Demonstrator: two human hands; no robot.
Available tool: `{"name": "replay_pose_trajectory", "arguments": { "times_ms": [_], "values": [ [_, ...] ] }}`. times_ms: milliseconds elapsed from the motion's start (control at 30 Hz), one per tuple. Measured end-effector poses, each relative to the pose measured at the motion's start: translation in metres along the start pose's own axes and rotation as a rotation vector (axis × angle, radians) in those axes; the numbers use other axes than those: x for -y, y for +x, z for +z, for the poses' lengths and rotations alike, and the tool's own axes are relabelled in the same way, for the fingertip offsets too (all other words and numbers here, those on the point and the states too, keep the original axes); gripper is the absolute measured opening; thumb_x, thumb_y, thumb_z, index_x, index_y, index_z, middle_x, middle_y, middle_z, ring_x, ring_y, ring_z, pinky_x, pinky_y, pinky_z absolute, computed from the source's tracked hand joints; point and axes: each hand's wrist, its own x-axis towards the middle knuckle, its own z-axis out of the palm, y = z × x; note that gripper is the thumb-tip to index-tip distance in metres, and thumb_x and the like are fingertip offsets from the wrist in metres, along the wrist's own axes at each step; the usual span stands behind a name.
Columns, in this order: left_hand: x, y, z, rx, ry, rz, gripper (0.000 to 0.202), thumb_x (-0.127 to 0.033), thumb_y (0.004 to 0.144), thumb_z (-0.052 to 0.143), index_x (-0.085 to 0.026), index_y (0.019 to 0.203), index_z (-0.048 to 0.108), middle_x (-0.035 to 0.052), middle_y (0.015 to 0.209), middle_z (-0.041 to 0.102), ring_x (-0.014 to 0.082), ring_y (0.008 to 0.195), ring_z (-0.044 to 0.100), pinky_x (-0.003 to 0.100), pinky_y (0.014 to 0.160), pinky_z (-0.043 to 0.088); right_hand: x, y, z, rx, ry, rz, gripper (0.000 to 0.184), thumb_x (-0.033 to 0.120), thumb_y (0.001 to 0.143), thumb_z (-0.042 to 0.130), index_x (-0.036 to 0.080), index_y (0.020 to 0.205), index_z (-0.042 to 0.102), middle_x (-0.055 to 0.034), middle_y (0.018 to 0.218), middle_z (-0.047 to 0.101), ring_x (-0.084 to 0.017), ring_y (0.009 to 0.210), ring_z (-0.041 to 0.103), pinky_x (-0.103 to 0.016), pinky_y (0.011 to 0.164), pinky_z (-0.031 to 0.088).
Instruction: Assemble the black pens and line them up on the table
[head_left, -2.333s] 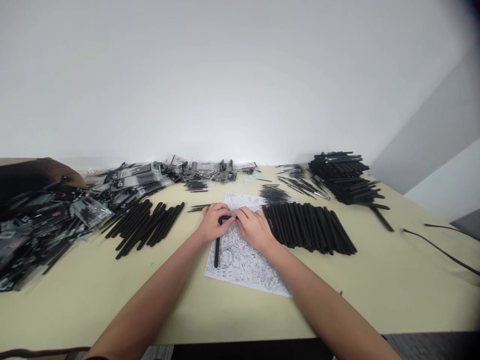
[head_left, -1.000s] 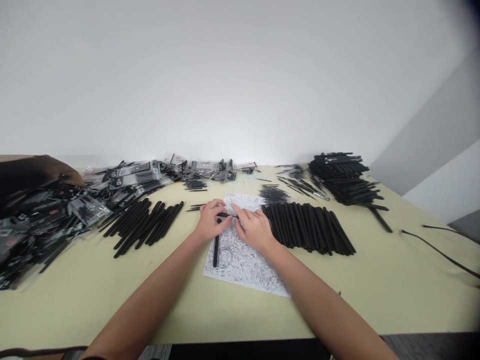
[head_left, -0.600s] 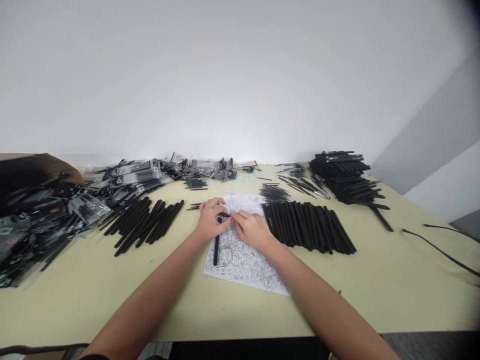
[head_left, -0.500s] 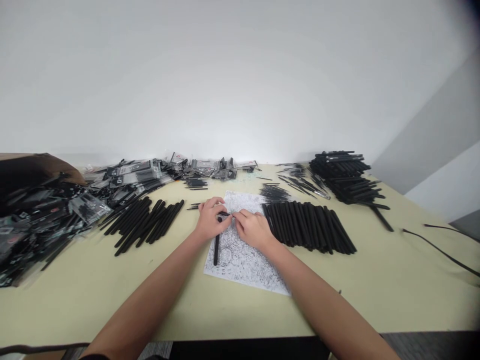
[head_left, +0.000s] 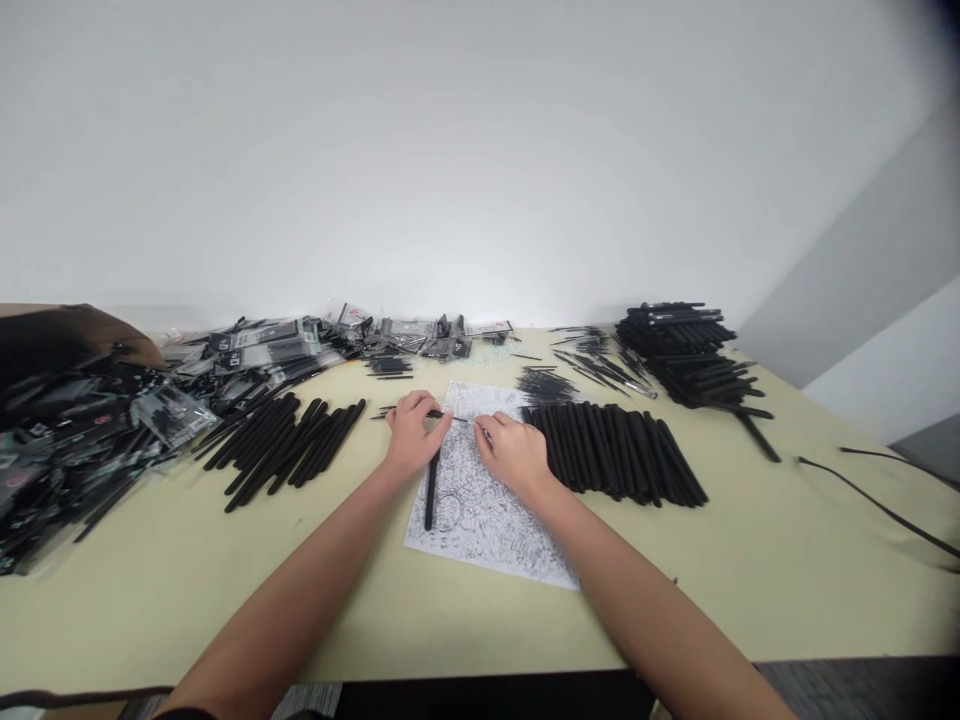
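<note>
My left hand [head_left: 411, 435] is closed in a pinch on a thin black pen refill [head_left: 450, 417] above a sheet of scribbled paper [head_left: 495, 540]. The refill points right, toward my right hand [head_left: 516, 452], whose thumb and fingers are pinched at its far end. What the right fingertips hold is too small to make out. A thick black pen barrel [head_left: 430, 495] lies on the paper, its upper end just below my left hand. Right of my right hand is a row of similar black barrels [head_left: 615, 455], partly over the paper.
More black barrels [head_left: 285, 450] lie to the left, beside a heap of plastic packets [head_left: 82, 440] and a brown box [head_left: 82, 330]. Thin black refills [head_left: 547, 385] lie behind the paper. A stack of dark pens [head_left: 675, 350] stands back right; cables [head_left: 877, 500] cross the right side.
My hands have moved slightly apart, the left one a little left and up. More of the thin refill now shows between them. The view has shifted slightly.
</note>
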Motion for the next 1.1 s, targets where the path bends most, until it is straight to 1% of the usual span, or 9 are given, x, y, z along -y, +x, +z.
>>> {"name": "replay_pose_trajectory", "arguments": {
  "times_ms": [133,200,367,433,600,800,867,1000,1100],
  "values": [
    [-0.0005,0.0002,0.0008,0.009,-0.007,0.007,0.015,-0.035,0.085,0.063,-0.021,0.081,0.063,0.0054,0.109,0.065,0.0259,0.107,0.057,0.042,0.090,0.036,0.0021,-0.0010,-0.0037,0.075,-0.019,0.045,0.037,0.039,0.101,0.035,0.026,0.100,0.069,-0.0028,0.093,0.072,-0.015,0.070,0.066,-0.027,0.055,0.029],
    [-0.0009,-0.0003,0.0007,-0.013,0.001,0.015,0.016,-0.036,0.084,0.064,-0.021,0.081,0.062,0.0063,0.109,0.065,0.0261,0.107,0.057,0.041,0.089,0.037,0.0028,-0.0012,-0.0057,0.103,-0.019,0.049,0.038,0.039,0.101,0.033,0.026,0.100,0.069,-0.0025,0.094,0.071,-0.015,0.070,0.066,-0.027,0.055,0.030],
    [0.0006,-0.0024,0.0008,-0.126,0.000,0.104,0.017,-0.037,0.085,0.063,-0.020,0.085,0.060,0.0090,0.111,0.061,0.0268,0.109,0.054,0.041,0.090,0.038,0.0032,-0.0010,-0.0077,0.074,-0.005,0.026,0.041,0.039,0.103,0.028,0.026,0.106,0.067,-0.0024,0.098,0.070,-0.015,0.075,0.066,-0.027,0.058,0.030],
    [0.0017,-0.0024,0.0018,-0.135,-0.003,0.116,0.017,-0.036,0.086,0.063,-0.020,0.085,0.060,0.0089,0.112,0.061,0.0267,0.110,0.054,0.041,0.091,0.039,0.0030,-0.0010,-0.0071,0.068,-0.005,0.018,0.040,0.039,0.103,0.029,0.026,0.106,0.066,-0.0020,0.097,0.070,-0.015,0.076,0.066,-0.028,0.057,0.029],
    [0.0030,-0.0005,0.0059,-0.044,0.029,0.032,0.016,-0.037,0.083,0.066,-0.021,0.082,0.061,0.0079,0.111,0.061,0.0283,0.110,0.053,0.043,0.091,0.041,0.0025,-0.0007,-0.0060,0.150,-0.022,0.041,0.036,0.039,0.102,0.033,0.026,0.099,0.066,-0.0004,0.094,0.070,-0.016,0.072,0.066,-0.027,0.054,0.025],
    [0.0029,-0.0009,0.0051,-0.095,0.025,0.057,0.018,-0.038,0.086,0.062,-0.021,0.085,0.059,0.0096,0.115,0.058,0.0279,0.113,0.051,0.043,0.097,0.039,0.0029,0.0002,-0.0077,0.114,-0.007,0.059,0.036,0.042,0.103,0.029,0.027,0.108,0.062,-0.0006,0.100,0.071,-0.016,0.072,0.066,-0.028,0.054,0.026],
    [0.0026,-0.0010,0.0043,-0.085,0.038,0.043,0.020,-0.040,0.086,0.062,-0.020,0.088,0.058,0.0104,0.116,0.057,0.0288,0.114,0.051,0.044,0.097,0.039,0.0028,0.0005,-0.0075,0.114,-0.006,0.071,0.035,0.043,0.103,0.030,0.028,0.112,0.060,-0.0002,0.100,0.071,-0.016,0.071,0.066,-0.028,0.054,0.025],
    [0.0003,-0.0003,0.0035,0.001,0.083,-0.070,0.026,-0.046,0.084,0.065,-0.021,0.089,0.058,0.0110,0.118,0.056,0.0321,0.115,0.049,0.047,0.095,0.039,0.0016,0.0010,-0.0064,0.160,-0.019,0.090,0.033,0.043,0.102,0.032,0.027,0.110,0.060,-0.0005,0.097,0.071,-0.016,0.070,0.065,-0.027,0.053,0.025],
    [-0.0013,-0.0003,0.0032,-0.001,0.102,-0.134,0.029,-0.048,0.084,0.065,-0.021,0.090,0.058,0.0112,0.121,0.055,0.0335,0.118,0.047,0.050,0.096,0.038,0.0003,0.0014,-0.0059,0.171,-0.019,0.088,0.036,0.043,0.103,0.029,0.027,0.105,0.061,-0.0011,0.099,0.070,-0.015,0.071,0.064,-0.027,0.054,0.026]
  ]
}}
